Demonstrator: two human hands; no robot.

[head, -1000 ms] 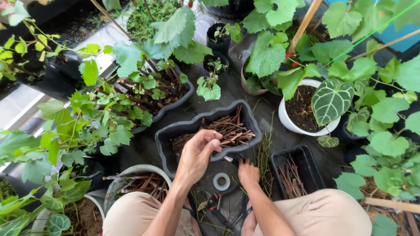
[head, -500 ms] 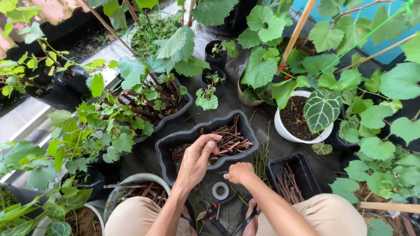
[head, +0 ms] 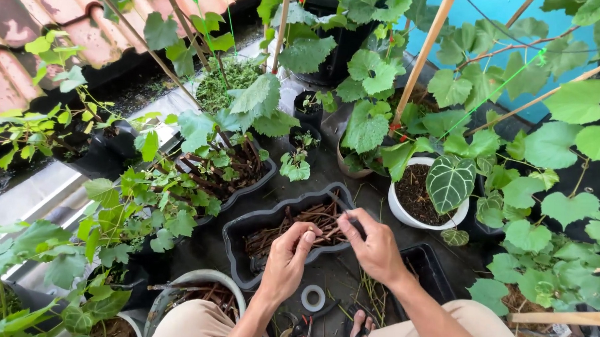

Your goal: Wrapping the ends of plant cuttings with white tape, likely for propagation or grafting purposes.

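Observation:
My left hand (head: 289, 260) and my right hand (head: 373, 243) are together over a dark oblong tray (head: 239, 229) filled with brown woody cuttings (head: 311, 222). Both hands pinch a thin brown cutting (head: 324, 234) between their fingertips, just above the tray's near rim. A small roll of white tape (head: 313, 298) lies on the dark ground below my hands, between my knees. My bare toes (head: 359, 325) show at the bottom edge.
A second dark tray of leafy cuttings (head: 227, 169) stands to the left. A white pot (head: 398, 208) holds a heart-shaped veined leaf plant at the right. Bamboo stakes (head: 420, 60), vine leaves and black pots crowd the back. A small black tray (head: 436, 266) sits by my right knee.
My right hand has risen from the ground beside the tape up to the tray and met my left hand on a cutting. The camera has tilted slightly.

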